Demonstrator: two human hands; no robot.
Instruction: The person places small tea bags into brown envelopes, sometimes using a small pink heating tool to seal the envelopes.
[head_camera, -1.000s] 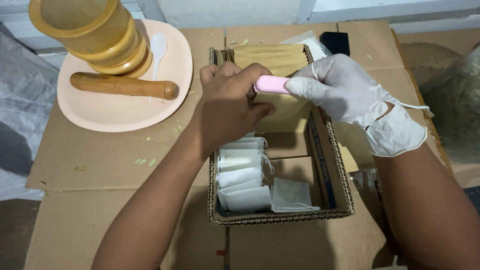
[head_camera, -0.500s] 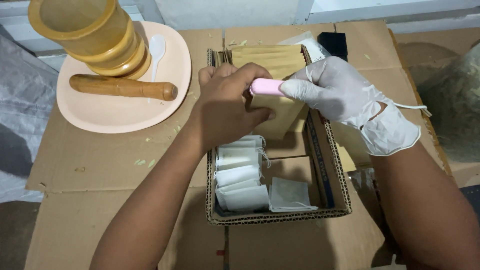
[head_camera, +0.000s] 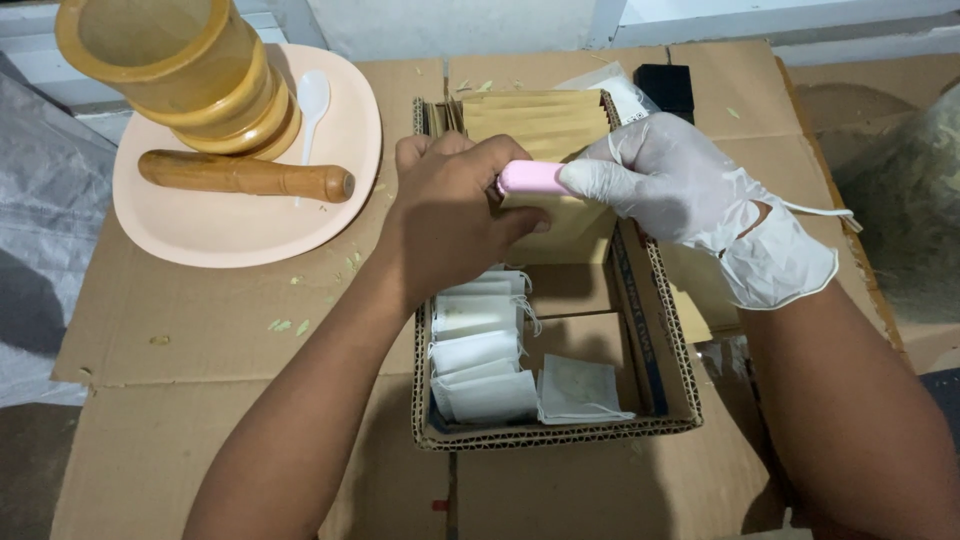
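Pink tube sits between both hands, above the far end of the open cardboard box, over the stack of tan paper envelopes. Short, smooth, roughly cylindrical, lying near horizontal. Right hand, in a white glove, grips its right end with thumb and fingertips pinched on it. Glove cuff loose and torn at the wrist. Left hand, bare, fingers curled closed at the tube's left end, thumb pressing on the top envelope just under the tube; cannot tell if the fingers actually clamp the tube or only touch it. Left palm faces down, back of hand to camera.

Box is a shallow corrugated tray on a flattened cardboard sheet. Near half of the box holds white sachets with strings, stacked in a row along the left wall; one more sachet lies flat beside them at the near right. Bare box floor shows between sachets and envelopes.

Left of the box, well apart from the hands: peach-coloured plate. On it a yellow-brown mortar upright at the far side, a wooden pestle lying across the middle just in front of the mortar, and a white plastic spoon beside the mortar, bowl end pointing away. Small green flecks scattered on the cardboard near the plate.

Black small box behind the right hand, next to a clear plastic wrapper. Grey plastic sheet at far left edge.
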